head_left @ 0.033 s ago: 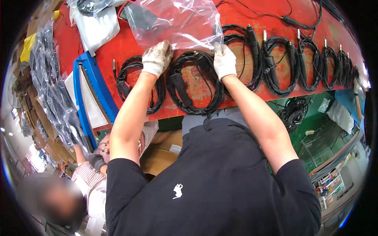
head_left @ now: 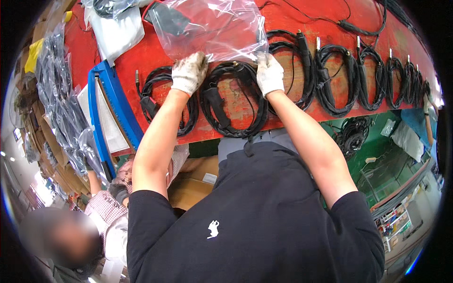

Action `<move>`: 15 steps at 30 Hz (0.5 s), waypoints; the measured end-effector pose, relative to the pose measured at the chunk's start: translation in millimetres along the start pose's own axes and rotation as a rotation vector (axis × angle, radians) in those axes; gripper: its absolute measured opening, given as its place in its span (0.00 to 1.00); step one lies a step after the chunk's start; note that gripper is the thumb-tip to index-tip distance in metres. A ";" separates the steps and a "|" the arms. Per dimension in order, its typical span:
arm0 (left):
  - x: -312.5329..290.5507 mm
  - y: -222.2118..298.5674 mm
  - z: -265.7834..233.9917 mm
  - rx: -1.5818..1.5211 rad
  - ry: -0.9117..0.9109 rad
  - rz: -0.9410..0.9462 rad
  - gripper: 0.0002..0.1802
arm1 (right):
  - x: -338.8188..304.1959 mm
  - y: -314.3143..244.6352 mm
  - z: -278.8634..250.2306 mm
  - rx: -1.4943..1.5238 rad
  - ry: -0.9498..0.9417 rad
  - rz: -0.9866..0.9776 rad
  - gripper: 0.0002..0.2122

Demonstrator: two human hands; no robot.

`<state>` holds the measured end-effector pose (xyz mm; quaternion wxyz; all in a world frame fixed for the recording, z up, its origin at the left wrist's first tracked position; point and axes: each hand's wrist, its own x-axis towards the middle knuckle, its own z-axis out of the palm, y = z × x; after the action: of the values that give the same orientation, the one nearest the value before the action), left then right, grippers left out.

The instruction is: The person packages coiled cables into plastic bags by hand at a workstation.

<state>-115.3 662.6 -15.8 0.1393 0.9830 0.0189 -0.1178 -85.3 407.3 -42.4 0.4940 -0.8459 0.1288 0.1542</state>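
Note:
A clear plastic bag (head_left: 222,35) is spread across the far side of the red table (head_left: 283,121). My left hand (head_left: 189,73), in a soiled white glove, pinches its near left edge. At its near right corner, my right hand (head_left: 270,74) grips the film in a cleaner white glove. Between my wrists lies a coiled black cable (head_left: 213,101) with a brass-coloured tip, not held by either hand. Another black cable coil (head_left: 191,118) sits partly behind my left forearm. A third coil (head_left: 309,70) rests just right of my right hand.
More black cable coils (head_left: 337,112) line the table to the right. A blue-framed rack (head_left: 96,118) stands at left, near white plastic packaging (head_left: 125,40) and bagged dark items (head_left: 59,89). A co-worker (head_left: 101,207) is at lower left. Cardboard (head_left: 191,188) lies below the table.
My left hand has shifted very slightly toward me with the bag's edge. The co-worker's hand at lower left has moved a little. Otherwise the scene is the same.

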 end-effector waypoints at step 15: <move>-78.3 19.0 26.2 -0.059 0.489 -0.031 0.19 | -5.0 26.8 -13.3 -0.136 0.045 -0.070 0.18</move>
<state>-196.0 636.8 -16.6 0.1576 0.9774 0.0703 0.1222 -98.0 383.2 -55.6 0.4374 -0.8848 0.0996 0.1261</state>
